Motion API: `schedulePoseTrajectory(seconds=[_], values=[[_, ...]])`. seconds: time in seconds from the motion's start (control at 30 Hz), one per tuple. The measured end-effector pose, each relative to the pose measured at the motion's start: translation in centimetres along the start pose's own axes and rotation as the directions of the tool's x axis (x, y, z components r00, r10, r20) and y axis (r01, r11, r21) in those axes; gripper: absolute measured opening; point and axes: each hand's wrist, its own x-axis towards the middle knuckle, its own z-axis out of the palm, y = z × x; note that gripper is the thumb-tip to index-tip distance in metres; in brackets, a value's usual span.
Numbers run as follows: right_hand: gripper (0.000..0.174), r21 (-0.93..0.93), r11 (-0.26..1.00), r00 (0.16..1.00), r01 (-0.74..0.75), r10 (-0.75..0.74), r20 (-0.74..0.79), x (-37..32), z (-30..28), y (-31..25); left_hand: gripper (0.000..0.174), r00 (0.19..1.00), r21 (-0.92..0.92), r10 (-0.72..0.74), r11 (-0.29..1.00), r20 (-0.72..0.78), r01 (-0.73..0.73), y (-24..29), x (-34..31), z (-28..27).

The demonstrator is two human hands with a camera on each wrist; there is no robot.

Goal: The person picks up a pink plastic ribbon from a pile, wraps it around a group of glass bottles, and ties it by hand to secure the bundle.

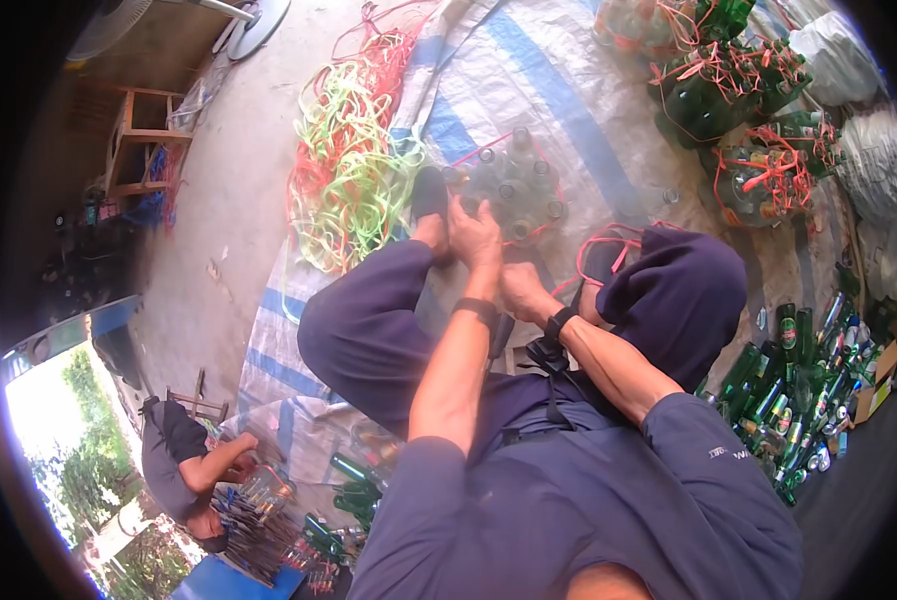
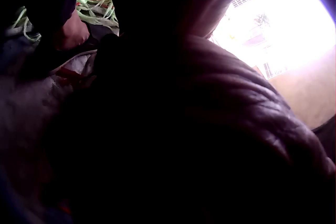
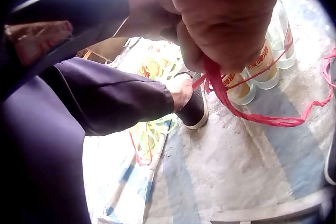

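Several clear glass bottles (image 1: 524, 185) stand upright in a close cluster, with a strand of pink-red plastic twine (image 3: 270, 120) round them. My right hand (image 1: 525, 291) grips this twine at the near side of the bottles; in the right wrist view, strands come out below the curled fingers (image 3: 226, 19). Close beside it, my left hand (image 1: 477, 240) is at the bottles' near left edge, thumb and a finger pointing toward them. The left wrist view is mostly dark, and I cannot tell what its fingers hold.
Green and red twine (image 1: 354, 160) lies heaped at left. Tied bottle bundles (image 1: 759, 185) stand at upper right, and loose green bottles (image 1: 784, 390) at lower right. My shoes (image 1: 430, 192) flank the bottles on the striped sheet (image 1: 569, 90). Another person (image 1: 194, 460) bends over at lower left.
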Motion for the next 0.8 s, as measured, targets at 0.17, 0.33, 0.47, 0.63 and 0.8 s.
schedulePoseTrajectory(seconds=[0.17,0.33,0.47,0.63,0.8], values=[[0.009,-0.168,0.985,0.999,0.045,-0.047,-0.007,0.1,-0.8,-0.6,0.051,1.0,-0.06,-0.024,0.998,0.01,0.024,-0.5,0.5,0.3],[0.007,0.015,0.991,0.987,-0.13,0.13,-0.095,1.0,-0.4,-0.5,0.05,0.999,-0.082,-0.043,0.996,0.016,0.044,-0.6,0.8,0.5],[0.004,-0.509,0.849,0.972,0.142,-0.216,-0.088,0.3,0.7,0.0,0.049,1.0,-0.096,0.002,0.995,-0.007,-0.003,-0.4,0.9,0.6],[0.006,-0.445,0.887,0.987,0.118,-0.153,-0.041,-0.3,-0.2,-1.0,0.047,1.0,-0.1,0.023,0.995,-0.022,-0.025,-0.7,0.8,0.6],[0.005,-0.509,0.849,0.986,0.141,-0.167,-0.005,0.3,-1.0,-0.4,0.047,0.999,-0.077,0.01,0.997,-0.031,-0.012,-0.6,0.7,0.6]])
